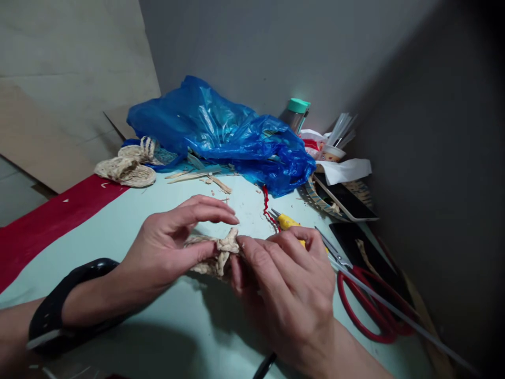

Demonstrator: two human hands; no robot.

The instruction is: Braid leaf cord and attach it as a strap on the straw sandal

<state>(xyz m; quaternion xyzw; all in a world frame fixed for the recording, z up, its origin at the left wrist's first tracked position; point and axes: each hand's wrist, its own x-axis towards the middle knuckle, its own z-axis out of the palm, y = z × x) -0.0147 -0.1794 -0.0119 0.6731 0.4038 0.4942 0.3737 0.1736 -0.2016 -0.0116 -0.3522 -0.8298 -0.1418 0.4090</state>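
A small woven straw piece [219, 253] lies between both hands over the pale green table [118, 226]. My left hand [173, 245] grips its left side between thumb and fingers, and a black band sits on that wrist. My right hand [284, 284] pinches the knotted top of the piece with thumb and forefinger. A yellow-handled tool [287, 221] lies just behind my right hand.
Red-handled scissors [369, 295] lie right of my right hand. A blue plastic bag [224, 137] sits at the back with woven straw pieces [126, 168] to its left. A phone [347, 200], cup with straws [333, 150] and teal-capped bottle [295, 113] crowd the right corner.
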